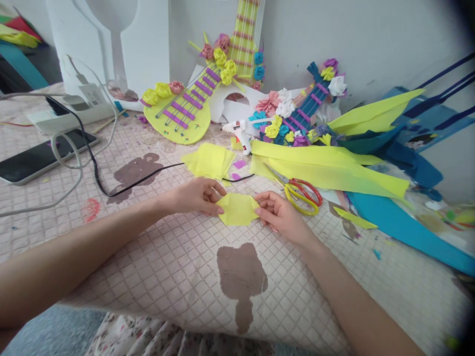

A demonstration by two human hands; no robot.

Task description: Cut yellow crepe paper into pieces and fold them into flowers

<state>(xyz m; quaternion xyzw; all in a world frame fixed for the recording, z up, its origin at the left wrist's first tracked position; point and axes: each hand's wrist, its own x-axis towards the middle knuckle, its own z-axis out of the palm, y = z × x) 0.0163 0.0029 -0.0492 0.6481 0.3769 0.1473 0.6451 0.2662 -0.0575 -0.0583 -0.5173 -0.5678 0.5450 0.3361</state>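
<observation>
A small piece of yellow crepe paper (238,209) with folded corners is stretched between my two hands, just above the patterned cloth. My left hand (200,197) pinches its left corner between thumb and fingers. At its right corner, my right hand (276,212) grips it the same way. Behind the left hand lies a stack of yellow paper pieces (210,160). Scissors (301,195) with red and yellow handles rest beyond my right hand. A white glue gun (241,133) stands farther back, near long yellow paper strips (330,165).
Paper guitars with flowers, one yellow (185,116) and one blue (306,109), lean at the back. To the left are a phone (44,153), a power strip (74,111) and a black cable (148,175). A blue paper strip (401,225) lies right, below a blue bag (445,143).
</observation>
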